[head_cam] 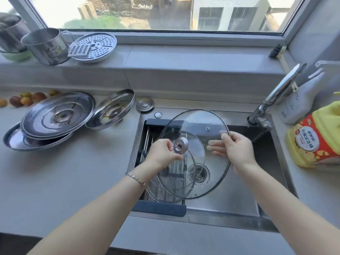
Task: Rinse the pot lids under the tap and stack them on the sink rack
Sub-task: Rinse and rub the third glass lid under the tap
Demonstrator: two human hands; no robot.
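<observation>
I hold a large glass pot lid point(211, 118) tilted over the steel sink point(239, 203). My right hand point(236, 149) grips its right rim, fingers spread behind the glass. A smaller glass lid point(176, 181) overlaps it on the left, and my left hand point(162, 153) pinches that lid's metal knob point(181, 145). Below them, another lid's rim point(156, 196) lies on the sink rack point(160, 208) at the sink's left side. The tap point(283, 87) stands at the back right, its head over the sink corner. Water flow cannot be made out.
Steel lids point(58, 115) lie stacked upside down on the left counter, with a smaller one point(112, 111) leaning beside them. A steel mug point(46, 46) and steamer plate point(95, 46) sit on the windowsill. A yellow oil jug point(316, 137) and white bottle point(298, 105) stand at the right.
</observation>
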